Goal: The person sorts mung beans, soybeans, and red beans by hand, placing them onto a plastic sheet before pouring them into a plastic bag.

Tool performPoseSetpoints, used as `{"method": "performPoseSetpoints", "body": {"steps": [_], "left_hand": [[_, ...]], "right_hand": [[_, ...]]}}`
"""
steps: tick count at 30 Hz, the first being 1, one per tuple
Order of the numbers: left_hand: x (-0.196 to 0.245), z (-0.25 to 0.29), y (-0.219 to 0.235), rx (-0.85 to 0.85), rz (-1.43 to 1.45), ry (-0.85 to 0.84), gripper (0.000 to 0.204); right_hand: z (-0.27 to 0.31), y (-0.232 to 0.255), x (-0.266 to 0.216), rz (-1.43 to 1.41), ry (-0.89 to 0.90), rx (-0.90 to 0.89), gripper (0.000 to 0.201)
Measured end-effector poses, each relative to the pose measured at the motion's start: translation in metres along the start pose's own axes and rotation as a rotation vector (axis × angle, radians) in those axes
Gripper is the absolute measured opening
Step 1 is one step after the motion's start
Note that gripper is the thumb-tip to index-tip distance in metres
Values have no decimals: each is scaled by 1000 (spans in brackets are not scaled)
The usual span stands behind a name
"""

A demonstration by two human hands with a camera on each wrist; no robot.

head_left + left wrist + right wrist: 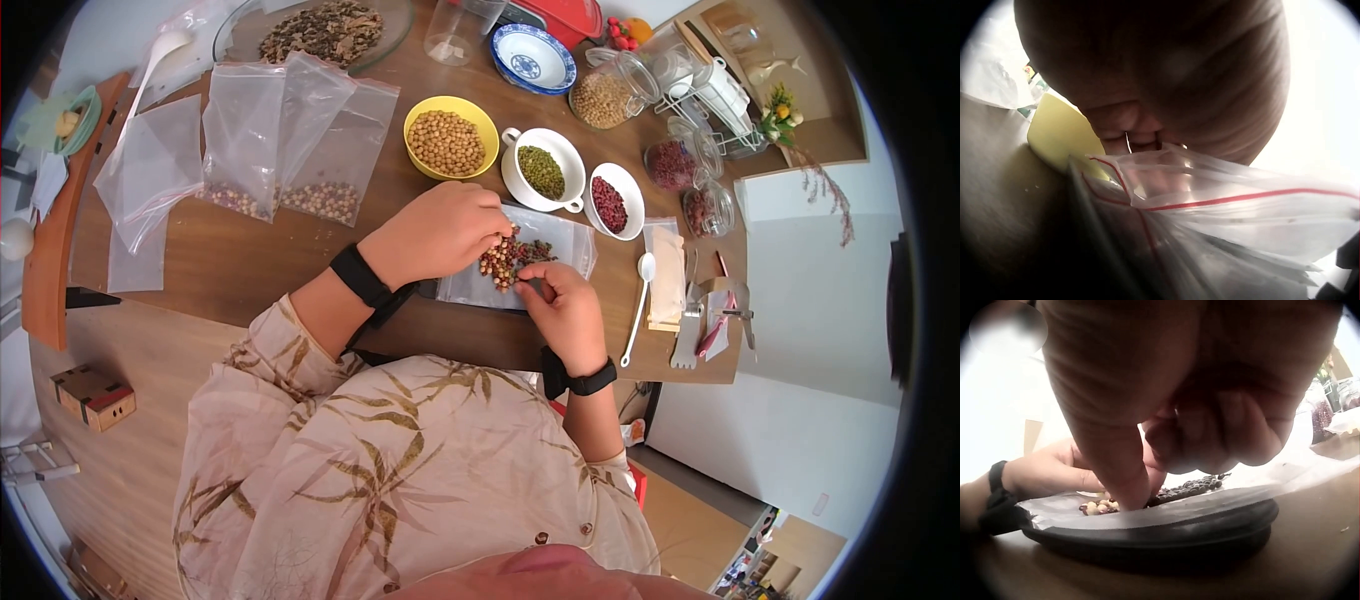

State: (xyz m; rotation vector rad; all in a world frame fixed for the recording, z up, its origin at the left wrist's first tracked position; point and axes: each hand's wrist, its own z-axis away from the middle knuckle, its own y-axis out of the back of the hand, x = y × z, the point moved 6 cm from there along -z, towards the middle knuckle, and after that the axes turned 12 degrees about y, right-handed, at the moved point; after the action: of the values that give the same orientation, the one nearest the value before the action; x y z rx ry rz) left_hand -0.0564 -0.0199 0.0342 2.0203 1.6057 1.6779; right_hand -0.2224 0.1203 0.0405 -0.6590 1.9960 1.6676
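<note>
A pile of mixed beans [500, 262], pale, dark red and green, sits on a clear zip bag [465, 288]. From the left, my left hand [440, 235] reaches to the pile with bent fingers, its fingertips at the pile's upper edge. What those fingertips hold is hidden. My right hand [567, 315] pinches at the pile's near edge with thumb and forefinger. In the right wrist view the thumb [1124, 469] comes down onto the beans, the other fingers curled. A round black base [1160, 540] lies under the bag. Red zip strips [1235, 199] cross the bags below my left hand.
Beyond the pile stand a yellow bowl [413, 145] of chickpeas, a white two-handled bowl [570, 160] of green beans and a white bowl [630, 205] of red beans. Zip bags [240, 130] lie left, some holding beans. A white spoon [637, 310] and glass jars [603, 98] are right.
</note>
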Motion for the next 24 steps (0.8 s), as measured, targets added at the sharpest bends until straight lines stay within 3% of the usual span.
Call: {"method": "performPoseSetpoints", "body": {"steps": [7, 9, 10, 11, 13, 14, 16, 17, 19, 24], "left_hand": [[0, 0, 2, -7, 8, 9, 10], [0, 0, 2, -6, 8, 11, 10], [1, 0, 2, -5, 8, 10, 10], [1, -1, 2, -6, 10, 10, 10], [1, -1, 1, -29, -2, 23, 10], [1, -2, 1, -30, -1, 22, 10], [1, -1, 2, -27, -4, 23, 10], [1, -1, 2, -27, -6, 24, 10], [1, -1, 3, -15, 6, 19, 11], [0, -1, 2, -10, 10, 18, 11]], "right_hand": [[1, 0, 20, -133, 13, 42, 14], [8, -2, 42, -863, -379, 133, 14], [7, 1, 39, -1087, -415, 138, 15], [7, 4, 35, -1086, -417, 140, 15], [6, 2, 20, -1350, -460, 102, 15], [8, -2, 22, -1350, -460, 103, 15], [9, -4, 25, -770, -276, 30, 16], [10, -7, 23, -771, -276, 29, 16], [5, -4, 4, -191, -34, -37, 16], [5, -11, 12, -186, -105, -23, 15]]}}
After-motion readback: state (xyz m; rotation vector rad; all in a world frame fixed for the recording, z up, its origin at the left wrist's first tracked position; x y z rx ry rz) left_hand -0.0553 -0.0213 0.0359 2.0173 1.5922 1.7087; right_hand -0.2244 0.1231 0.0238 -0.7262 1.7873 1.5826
